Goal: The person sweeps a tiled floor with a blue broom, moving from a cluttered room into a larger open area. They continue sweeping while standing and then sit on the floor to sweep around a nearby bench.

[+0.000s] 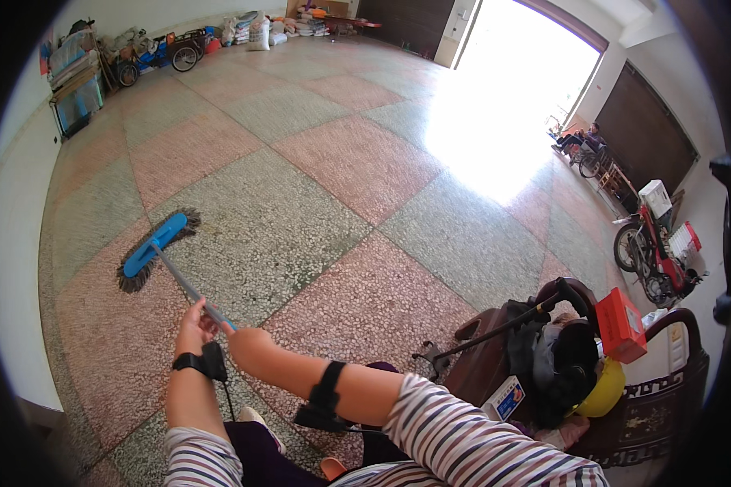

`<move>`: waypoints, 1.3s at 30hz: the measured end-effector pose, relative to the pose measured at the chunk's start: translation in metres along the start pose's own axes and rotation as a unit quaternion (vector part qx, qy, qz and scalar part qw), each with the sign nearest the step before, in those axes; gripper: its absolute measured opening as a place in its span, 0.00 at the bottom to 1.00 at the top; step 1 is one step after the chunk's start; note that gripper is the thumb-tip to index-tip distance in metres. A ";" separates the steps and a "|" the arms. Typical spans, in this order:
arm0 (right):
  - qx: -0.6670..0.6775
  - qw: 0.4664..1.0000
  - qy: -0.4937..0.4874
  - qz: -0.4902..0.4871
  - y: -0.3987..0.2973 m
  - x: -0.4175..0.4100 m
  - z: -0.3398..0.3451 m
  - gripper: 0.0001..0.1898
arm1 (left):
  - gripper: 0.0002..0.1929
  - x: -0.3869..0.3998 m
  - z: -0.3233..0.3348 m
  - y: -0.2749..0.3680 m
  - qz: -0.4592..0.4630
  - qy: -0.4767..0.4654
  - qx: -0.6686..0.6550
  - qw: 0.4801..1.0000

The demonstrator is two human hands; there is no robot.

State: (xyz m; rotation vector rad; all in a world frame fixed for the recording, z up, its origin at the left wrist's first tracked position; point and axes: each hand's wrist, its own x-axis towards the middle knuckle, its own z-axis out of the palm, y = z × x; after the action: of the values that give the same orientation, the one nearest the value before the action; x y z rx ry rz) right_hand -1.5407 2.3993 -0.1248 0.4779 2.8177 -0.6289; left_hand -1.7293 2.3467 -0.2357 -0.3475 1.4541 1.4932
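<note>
A dust mop (156, 245) with a blue plate and a grey string fringe rests on the terrazzo floor (317, 189) at the left. Its grey pole (180, 280) slants from the head towards me. My left hand (199, 321) is wrapped around the pole, lower down its length. Just behind it, my right hand (243, 344) grips the pole near the blue end section; its fingers are mostly hidden by the wrist. Black straps with small devices sit on both forearms.
At right, a dark carved wooden bench (633, 420) holds a walking cane (499, 332), a red box (621, 325), a yellow hard hat (603, 389) and clothing. Beyond stands a red motorcycle (658, 262). A person (585, 137) sits near the bright doorway. Sacks (259, 31) and a tricycle (164, 55) line the back wall.
</note>
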 end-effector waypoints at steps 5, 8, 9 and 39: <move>-0.076 0.997 -0.028 -0.006 0.030 -0.115 -0.003 0.33 | 0.16 -0.047 0.024 -0.076 -0.080 -0.105 -0.018 0.991; -0.120 0.990 -0.072 0.003 0.046 -0.213 -0.016 0.33 | 0.17 -0.099 0.045 -0.135 -0.143 -0.263 -0.037 0.953; -0.122 0.990 -0.076 0.005 0.050 -0.247 -0.023 0.35 | 0.17 -0.119 0.056 -0.152 -0.163 -0.313 -0.039 0.935; -0.156 0.981 -0.106 0.037 0.035 -0.285 -0.082 0.22 | 0.14 -0.139 0.075 -0.153 -0.016 -0.220 -0.146 0.964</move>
State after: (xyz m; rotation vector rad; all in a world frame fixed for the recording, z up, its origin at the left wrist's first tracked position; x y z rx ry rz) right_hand -1.2757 2.3902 0.0132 0.4246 2.6141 -0.2027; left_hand -1.5129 2.3210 -0.2023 -0.1967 0.8769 1.6361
